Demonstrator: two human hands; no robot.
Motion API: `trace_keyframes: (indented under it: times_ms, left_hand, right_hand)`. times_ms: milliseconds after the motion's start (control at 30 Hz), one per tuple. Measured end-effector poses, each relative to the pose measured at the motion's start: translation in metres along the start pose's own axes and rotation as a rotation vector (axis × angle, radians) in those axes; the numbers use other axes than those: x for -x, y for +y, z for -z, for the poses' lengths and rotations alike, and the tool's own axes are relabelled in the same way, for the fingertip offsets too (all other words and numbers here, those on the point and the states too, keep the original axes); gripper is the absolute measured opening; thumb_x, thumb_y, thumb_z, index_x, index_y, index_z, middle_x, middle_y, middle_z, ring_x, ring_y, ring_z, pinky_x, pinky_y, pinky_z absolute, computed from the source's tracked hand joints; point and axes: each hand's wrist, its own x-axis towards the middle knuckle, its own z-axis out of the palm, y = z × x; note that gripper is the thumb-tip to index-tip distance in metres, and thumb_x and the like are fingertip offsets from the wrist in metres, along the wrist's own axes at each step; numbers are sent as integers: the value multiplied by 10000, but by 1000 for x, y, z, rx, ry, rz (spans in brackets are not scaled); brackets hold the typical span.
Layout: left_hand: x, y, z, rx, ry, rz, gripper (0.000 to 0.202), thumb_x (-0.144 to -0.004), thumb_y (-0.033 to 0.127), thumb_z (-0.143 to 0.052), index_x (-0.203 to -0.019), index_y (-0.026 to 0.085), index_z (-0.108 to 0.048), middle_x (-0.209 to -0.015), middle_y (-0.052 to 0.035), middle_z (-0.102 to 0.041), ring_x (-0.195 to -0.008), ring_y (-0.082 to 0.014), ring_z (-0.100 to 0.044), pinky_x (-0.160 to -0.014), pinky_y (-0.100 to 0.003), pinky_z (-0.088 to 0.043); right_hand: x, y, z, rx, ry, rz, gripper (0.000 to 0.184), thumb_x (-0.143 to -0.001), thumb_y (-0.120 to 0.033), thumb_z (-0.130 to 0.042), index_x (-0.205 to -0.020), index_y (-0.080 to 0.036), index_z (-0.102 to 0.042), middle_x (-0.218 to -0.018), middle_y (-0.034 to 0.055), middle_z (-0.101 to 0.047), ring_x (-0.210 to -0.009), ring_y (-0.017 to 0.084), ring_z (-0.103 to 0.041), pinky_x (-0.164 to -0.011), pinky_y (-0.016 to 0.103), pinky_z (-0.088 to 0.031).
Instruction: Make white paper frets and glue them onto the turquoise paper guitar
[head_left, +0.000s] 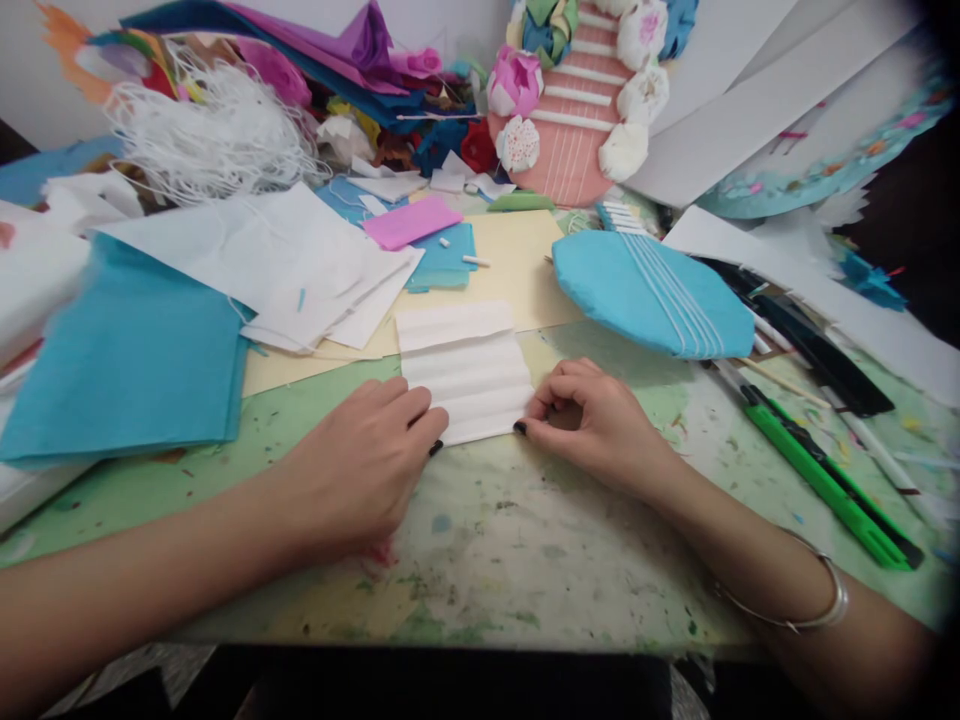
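Note:
A white sheet of paper point(463, 368), creased in accordion folds, lies on the green paint-stained table point(487, 530). My left hand point(367, 455) rests with curled fingers pinching the sheet's near left edge. My right hand point(592, 420) pinches the near right corner with fingertips pressed together. A silver bangle point(814, 605) circles my right wrist. Both hands sit at the sheet's nearest fold.
Blue tissue paper point(127, 360) lies at left, white sheets point(292, 260) and a cream sheet point(517, 265) behind. A blue paper disc with white strips point(645, 295) sits right of the sheet. A green utility knife point(825, 480) and pens lie at right. Paper flowers and a pink disc point(577, 110) stand at back.

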Motion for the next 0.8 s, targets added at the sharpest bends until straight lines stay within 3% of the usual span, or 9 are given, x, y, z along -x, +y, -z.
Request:
trace_keyframes:
  times_ms: [233, 367, 533, 667, 800]
  left_hand:
    - [-3, -4, 3, 159, 22, 105, 205, -804, 171, -438, -603, 187, -472, -654, -41, -474, -665, -202, -428, -646, -368, -343]
    - [-4, -6, 4, 204, 26, 118, 204, -767, 159, -464, -570, 187, -420, -632, -28, -453, -639, -186, -409, -622, -350, -330]
    - [-5, -6, 5, 307, 19, 132, 79, -749, 118, -458, -710, 186, -451, -692, -16, -477, -671, -179, -419, -639, -334, -334]
    - [-3, -3, 5, 395, 28, 129, 164, -800, 97, -412, -848, 185, -541, -763, -25, -533, -741, -189, -477, -688, -347, -349]
    - [1, 0, 4, 330, 99, 124, 183, -840, 133, -434, -827, 191, -607, -776, -37, -571, -757, -199, -489, -689, -359, -341]
  right_hand:
    - [-1, -4, -1, -57, 46, -70, 75, -707, -136, -672, -687, -189, -623, -724, 20, -572, -760, 187, -487, -681, 318, -343]
    - [1, -3, -2, -73, 37, 18, 123, -750, -93, -651, -736, -214, -666, -770, 23, -562, -830, 198, -483, -732, 333, -341]
    - [4, 1, -1, -17, 10, 136, 182, -802, -84, -607, -824, -233, -708, -814, 39, -533, -845, 196, -459, -731, 331, -350]
    - [4, 4, 4, -19, -5, 228, 190, -813, -101, -595, -857, -239, -717, -810, 38, -500, -835, 188, -449, -739, 329, -375]
    - [4, 8, 7, -18, -43, 251, 117, -790, -179, -675, -868, -253, -722, -829, 36, -500, -843, 188, -448, -758, 338, -385]
